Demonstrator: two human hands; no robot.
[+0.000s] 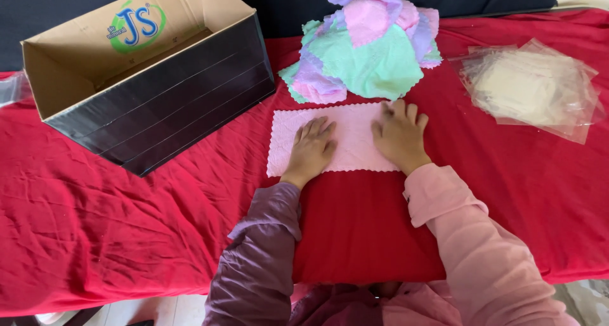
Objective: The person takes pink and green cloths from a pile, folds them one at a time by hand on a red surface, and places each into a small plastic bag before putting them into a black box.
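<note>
hands lie flat, side by side, on a pink cloth (346, 139) spread over the worktop (127, 224), which is covered in a wrinkled red sheet. the left hand (312, 149) rests palm down with fingers stretched out and slightly spread, pressing the cloth rather than gripping it. the right hand (399, 136) is likewise open and flat, fingers reaching toward the cloth's far edge; neither hand has hold of anything. the cloth is a pale pink rectangle with scalloped edges, lying in the middle of the worktop just in front of the person. just beyond it, touching or nearly touching its far edge, sits a heap of cloths (368, 47) in green, pink and lilac, loosely piled. to the left, well apart from the hands, stands an open cardboard box (158, 85) with dark outer sides, tilted at an angle. to the right lies a stack of clear plastic bags (533, 88). the left sleeve is purple, the right one pink.
</note>
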